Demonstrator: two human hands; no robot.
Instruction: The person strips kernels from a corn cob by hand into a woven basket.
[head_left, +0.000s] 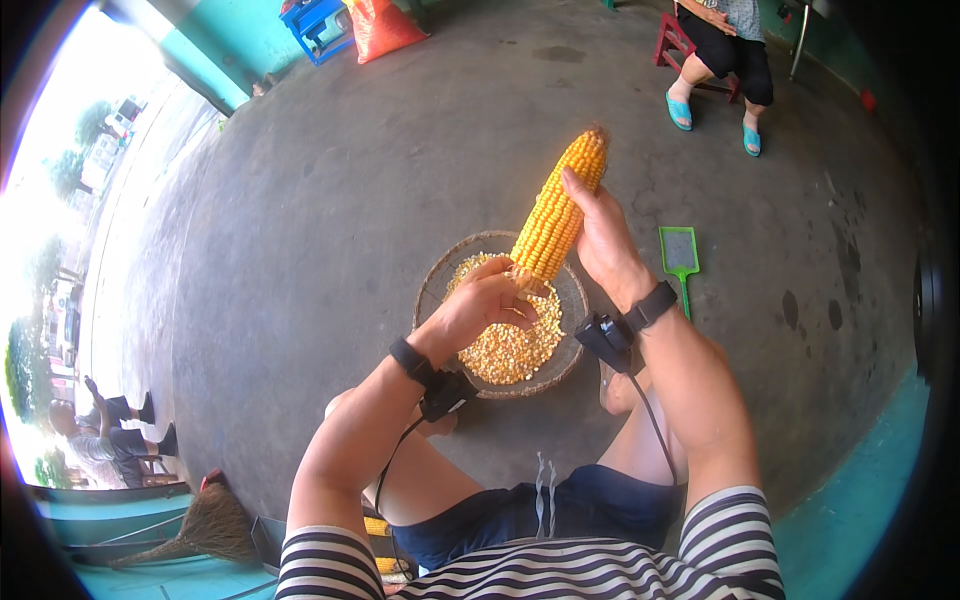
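A whole ear of yellow corn (556, 214) is tilted up to the right in front of me, its rows of kernels intact as far as I can see. My right hand (604, 232) grips its side, thumb lying along the kernels. At the lower, stalk end, my left hand (491, 296) pinches the cob's base with its fingertips. Both hands are above a round woven basket (427, 300) on the floor between my feet. Loose corn kernels (514, 352) cover much of the basket's bottom. Each wrist wears a black strap with a cabled device.
A green-framed scoop (679, 251) lies on the concrete floor at right. A person in blue slippers sits on a red stool (670, 41). Another sits near the doorway at left. A straw broom (214, 525) and more corn ears (376, 526) are at lower left. Farther off are a blue stool (311, 26) and an orange sack (382, 30).
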